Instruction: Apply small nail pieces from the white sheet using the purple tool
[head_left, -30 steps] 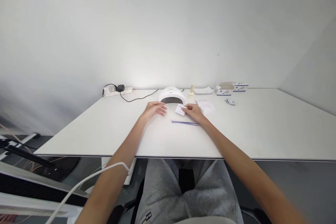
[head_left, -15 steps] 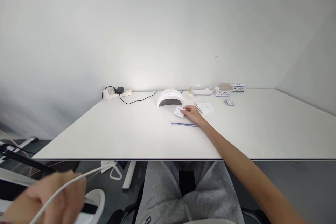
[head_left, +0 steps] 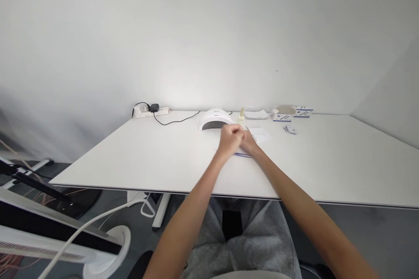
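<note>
The person's curled left hand meets the partly hidden right hand just in front of the white, domed plastic lamp, towards its right end; whether either is clamped on anything cannot be told. Further out from the lamp, slim blue tweezers lie crosswise on the white counter, seemingly nearer the right hand.

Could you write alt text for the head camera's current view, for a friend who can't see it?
A person's left hand and right hand are close together above a white table, hiding anything between them. A slim purple tool lies partly hidden near them; a white arched device, a small bottle and printed boxes sit farther back.
</note>
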A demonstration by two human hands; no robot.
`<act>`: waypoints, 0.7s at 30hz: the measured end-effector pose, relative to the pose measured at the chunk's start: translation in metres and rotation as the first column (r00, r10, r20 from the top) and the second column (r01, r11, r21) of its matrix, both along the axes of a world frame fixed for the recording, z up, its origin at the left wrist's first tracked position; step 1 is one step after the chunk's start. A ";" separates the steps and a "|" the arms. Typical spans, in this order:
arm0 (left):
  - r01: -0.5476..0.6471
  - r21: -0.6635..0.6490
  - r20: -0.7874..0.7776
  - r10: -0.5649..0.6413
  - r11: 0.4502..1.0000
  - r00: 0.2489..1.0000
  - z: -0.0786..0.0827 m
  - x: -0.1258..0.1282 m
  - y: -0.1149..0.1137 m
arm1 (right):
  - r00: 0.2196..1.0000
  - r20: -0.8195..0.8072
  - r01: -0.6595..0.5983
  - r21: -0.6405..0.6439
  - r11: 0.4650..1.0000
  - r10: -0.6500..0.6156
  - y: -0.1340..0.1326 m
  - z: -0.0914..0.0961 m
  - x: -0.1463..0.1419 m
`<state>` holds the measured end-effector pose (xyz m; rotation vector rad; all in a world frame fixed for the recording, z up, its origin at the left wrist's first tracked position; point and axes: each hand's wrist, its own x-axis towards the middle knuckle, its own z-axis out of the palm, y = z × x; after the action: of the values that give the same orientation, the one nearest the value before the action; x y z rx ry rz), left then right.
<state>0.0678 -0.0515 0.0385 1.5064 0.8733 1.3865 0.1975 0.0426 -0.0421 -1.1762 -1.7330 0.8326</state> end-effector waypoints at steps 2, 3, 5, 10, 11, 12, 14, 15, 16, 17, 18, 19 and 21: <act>-0.023 -0.121 0.085 0.034 0.992 0.996 -0.006 -0.015 0.045 | 0.999 -0.046 0.013 -0.016 1.000 -0.013 0.002 0.000 0.002; -0.030 -0.170 0.084 0.045 0.985 0.995 -0.011 -0.027 0.061 | 0.997 -0.068 0.022 -0.028 0.999 -0.023 0.002 0.000 0.002; 0.017 -0.236 0.042 -0.007 0.972 0.999 -0.026 -0.050 0.080 | 0.996 -0.078 0.028 -0.044 0.999 -0.031 0.003 0.002 0.002; 0.065 -0.339 0.055 -0.050 0.939 0.997 -0.063 -0.080 0.086 | 0.999 -0.037 -0.012 -0.007 1.000 0.012 0.002 0.001 -0.002; 0.048 -0.336 0.072 -0.025 0.941 0.997 -0.067 -0.081 0.085 | 0.999 -0.034 -0.022 0.004 1.000 0.022 0.002 0.001 -0.002; 0.036 -0.323 0.078 -0.011 0.946 0.997 -0.070 -0.081 0.085 | 0.999 -0.034 -0.036 0.014 0.999 0.036 0.002 -0.001 -0.002; 0.048 -0.286 0.046 -0.036 0.957 0.998 -0.073 -0.081 0.084 | 0.997 -0.040 -0.070 0.038 0.997 0.072 0.002 -0.003 -0.002; 0.062 -0.270 0.013 -0.061 0.961 0.998 -0.073 -0.082 0.083 | 0.995 -0.041 -0.088 0.052 0.995 0.091 0.002 -0.003 -0.001; 0.077 -0.259 -0.027 -0.087 0.963 0.996 -0.073 -0.082 0.082 | 0.993 -0.040 -0.104 0.066 0.992 0.107 0.002 -0.004 -0.001; 0.085 -0.251 -0.066 -0.105 0.964 0.992 -0.073 -0.083 0.081 | 0.992 -0.037 -0.117 0.079 0.990 0.120 0.001 -0.004 -0.001; 0.093 -0.248 -0.107 -0.123 0.964 0.987 -0.072 -0.083 0.080 | 0.991 -0.031 -0.126 0.087 0.988 0.129 0.001 -0.003 -0.001; 0.100 -0.245 -0.153 -0.140 0.964 0.978 -0.071 -0.084 0.079 | 0.990 -0.024 -0.133 0.092 0.987 0.135 0.000 -0.002 -0.001; 0.123 -0.236 -0.240 -0.180 0.964 0.954 -0.071 -0.084 0.078 | 0.989 0.001 -0.148 0.095 0.984 0.149 -0.002 0.000 -0.004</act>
<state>-0.0163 0.0265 -0.0321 1.5683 1.0119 0.9602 0.1939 0.0401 -0.0424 -0.9900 -1.8522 0.8306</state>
